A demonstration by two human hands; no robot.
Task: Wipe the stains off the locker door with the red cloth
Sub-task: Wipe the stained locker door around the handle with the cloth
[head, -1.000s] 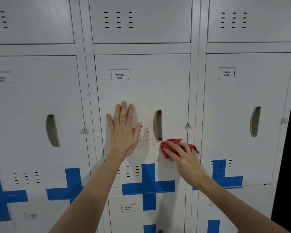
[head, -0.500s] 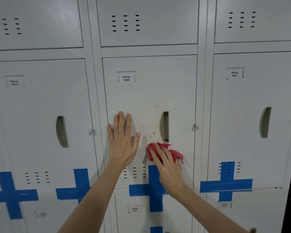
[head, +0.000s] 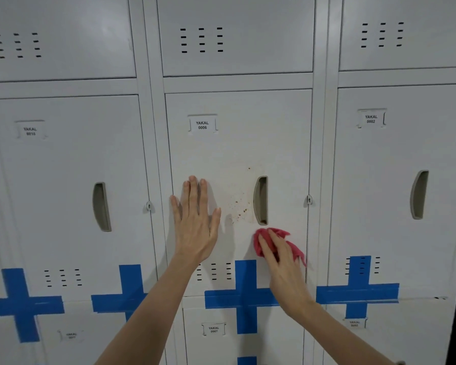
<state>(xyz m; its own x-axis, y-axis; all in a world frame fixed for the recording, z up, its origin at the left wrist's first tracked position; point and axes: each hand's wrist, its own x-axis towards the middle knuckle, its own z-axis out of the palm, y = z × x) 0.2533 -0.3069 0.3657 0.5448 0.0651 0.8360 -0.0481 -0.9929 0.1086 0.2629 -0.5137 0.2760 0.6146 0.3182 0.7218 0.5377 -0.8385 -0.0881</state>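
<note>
The white locker door (head: 237, 143) labelled YAKAL 0006 fills the middle of the view. Brown speckled stains (head: 238, 201) sit just left of its recessed handle (head: 260, 200). My left hand (head: 195, 222) lies flat on the door, fingers spread, left of the stains. My right hand (head: 279, 255) presses the crumpled red cloth (head: 282, 234) against the door directly below the handle, right of and below the stains. Most of the cloth is hidden under my fingers.
Closed lockers flank the door, each with its own handle (head: 102, 206) (head: 419, 194) and latch. Blue tape crosses (head: 244, 297) mark the seams to the lower row. Vent slots (head: 213, 271) lie under my left hand. A dark edge borders the far right.
My right hand slid the cloth left under the stains, then back right below the handle. The stains look fainter. My left hand stayed flat; the view shifted slightly.
</note>
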